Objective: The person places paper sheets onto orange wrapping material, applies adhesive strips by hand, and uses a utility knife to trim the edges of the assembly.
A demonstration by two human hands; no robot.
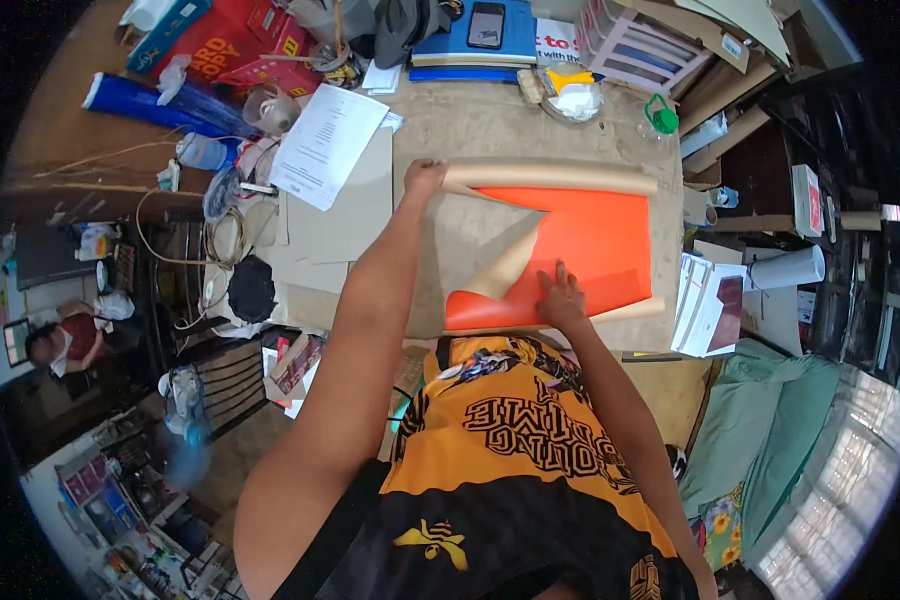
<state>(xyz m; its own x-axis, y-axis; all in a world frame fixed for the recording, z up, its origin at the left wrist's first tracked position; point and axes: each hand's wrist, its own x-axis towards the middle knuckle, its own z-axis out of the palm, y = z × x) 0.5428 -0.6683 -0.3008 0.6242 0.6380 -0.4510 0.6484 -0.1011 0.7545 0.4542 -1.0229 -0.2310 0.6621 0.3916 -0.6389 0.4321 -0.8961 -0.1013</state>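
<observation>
"Grip of the left hand [425, 178] first: what has it got?"

"Its fingers are bent at the left end of a long tan roll [560, 176], which runs along the far side of the orange sheet [600, 235]. How tightly they close, I cannot tell."

"And the right hand [562, 297]?"

"Spread flat, palm down on the orange face, toward the side nearest the person. That grip is wide and clasps nothing."

"So where does the sheet lie?"

"On the table [450, 120], straight in front of the person. At its left a pointed tan flap [508, 268] is turned back, and a narrow tan curl [630, 310] shows along the near edge, right of the right hand."

"What's around it?"

"Left of the left arm, a printed white page [330, 145] partly overlaps grey boards [365, 215], with a dark roundish thing [252, 290] near them, too black to make out. Beyond the roll, a phone [486, 25] rests on a blue folder [445, 40]; near the far right corner is a clear container with a green top [660, 118]."

"And to the right?"

"White papers [692, 300] with a dark red booklet [727, 315], just beside the table's edge."
</observation>
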